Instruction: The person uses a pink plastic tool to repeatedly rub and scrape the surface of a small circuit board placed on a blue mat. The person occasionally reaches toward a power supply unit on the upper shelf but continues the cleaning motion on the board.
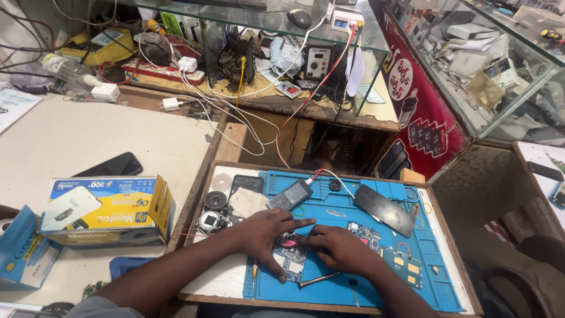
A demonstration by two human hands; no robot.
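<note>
while a bare circuit board [289, 257] is pressed flat on the blue repair mat [329, 203], a small pink piece [288, 242] is pinched by the right hand [341, 250]; the left hand [268, 232], fingers spread open, rests on the board beside it.

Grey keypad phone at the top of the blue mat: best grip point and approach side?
Grip the grey keypad phone across its two long edges, near mid-body, coming from above. It lies flat and face up on the blue mat, tilted diagonally, so turn the grip to match. Stay below its top end, where the red and white wires meet it. Both hands are busy lower down.
</note>
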